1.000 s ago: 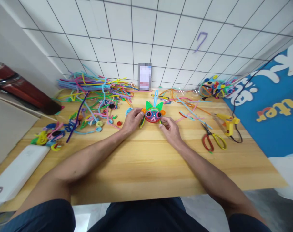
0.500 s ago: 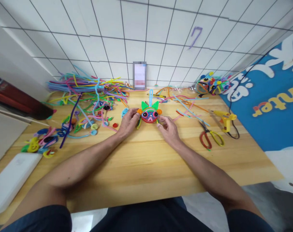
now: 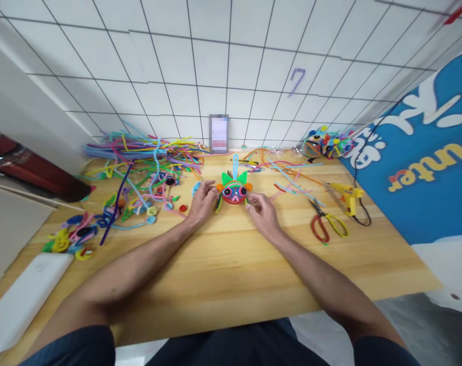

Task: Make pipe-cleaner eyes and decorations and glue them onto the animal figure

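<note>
A colourful pipe-cleaner figure (image 3: 235, 197) sits upright in the middle of the table, facing me. It has green pointed ears, orange balls at its sides, dark button-like eyes ringed in pink, a red lower rim and a light blue loop on top. At its left side, my left hand (image 3: 203, 204) is closed with its fingertips on the dark and yellow-green leg. My right hand (image 3: 264, 212) pinches the matching leg on the right between thumb and fingers. Its fingertips partly hide that leg.
Pipe cleaners (image 3: 139, 147) lie heaped at the back left, with coiled pieces (image 3: 61, 240) nearer me. Scissors (image 3: 322, 221) and a yellow glue gun (image 3: 347, 195) lie on the right. A phone (image 3: 219, 133) leans on the wall. A white power bank (image 3: 28, 295) is front left.
The whole scene sits slightly lower in view as my head tilts up. Both hands stay at the figure's sides, and the figure keeps its place on the table.
</note>
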Available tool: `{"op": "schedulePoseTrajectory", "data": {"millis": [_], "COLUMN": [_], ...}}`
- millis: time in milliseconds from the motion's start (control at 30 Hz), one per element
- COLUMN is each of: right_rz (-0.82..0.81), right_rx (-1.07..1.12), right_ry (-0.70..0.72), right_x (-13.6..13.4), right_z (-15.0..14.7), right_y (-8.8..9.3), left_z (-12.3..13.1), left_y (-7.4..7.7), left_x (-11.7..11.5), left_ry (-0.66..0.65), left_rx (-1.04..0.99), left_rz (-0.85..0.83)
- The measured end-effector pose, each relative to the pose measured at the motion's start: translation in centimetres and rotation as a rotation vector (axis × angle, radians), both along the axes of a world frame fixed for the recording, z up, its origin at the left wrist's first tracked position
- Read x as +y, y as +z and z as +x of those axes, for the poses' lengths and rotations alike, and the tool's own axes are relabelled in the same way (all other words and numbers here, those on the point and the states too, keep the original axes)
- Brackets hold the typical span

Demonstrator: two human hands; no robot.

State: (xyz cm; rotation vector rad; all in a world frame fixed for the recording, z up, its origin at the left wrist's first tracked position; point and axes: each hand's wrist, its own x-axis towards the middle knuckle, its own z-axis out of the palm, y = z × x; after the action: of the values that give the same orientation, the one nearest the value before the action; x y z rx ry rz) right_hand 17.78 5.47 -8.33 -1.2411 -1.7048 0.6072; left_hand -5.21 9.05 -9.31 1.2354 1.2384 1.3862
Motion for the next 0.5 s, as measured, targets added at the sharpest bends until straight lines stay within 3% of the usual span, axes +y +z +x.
{"op": "schedulePoseTrajectory", "data": {"millis": [133,233,333,400,500], "right_rz": [0.036,0.162,0.405,0.491,0.355], "right_rx": [0.159,0.315,0.417,0.344,-0.037], "right_ry": [-0.098,-0.211,-0.332,-0.342,-0.091], "right_x": [-0.1,-0.3,-1.8,-3.8,-7.1], "right_z": [1.0,3.6,7.2,8.6,7.4], "right_y": [2.4,6.4,10.9,13.0,13.6], "left_z": [-0.1,-0.7,-1.5,-1.6,-0.1], "left_y": [0.7,2.6,5.7,8.0,10.9], "left_x": [0.3,0.3,-0.5,-1.9,-5.5], "left_ry": [0.12,0.204,0.175,0.111,-0.051], "left_rx": [-0.196,-0.329,-0.293,-0.193,0.019], "left_rz": [-0.014,0.072,0.217,0.25,0.261]}}
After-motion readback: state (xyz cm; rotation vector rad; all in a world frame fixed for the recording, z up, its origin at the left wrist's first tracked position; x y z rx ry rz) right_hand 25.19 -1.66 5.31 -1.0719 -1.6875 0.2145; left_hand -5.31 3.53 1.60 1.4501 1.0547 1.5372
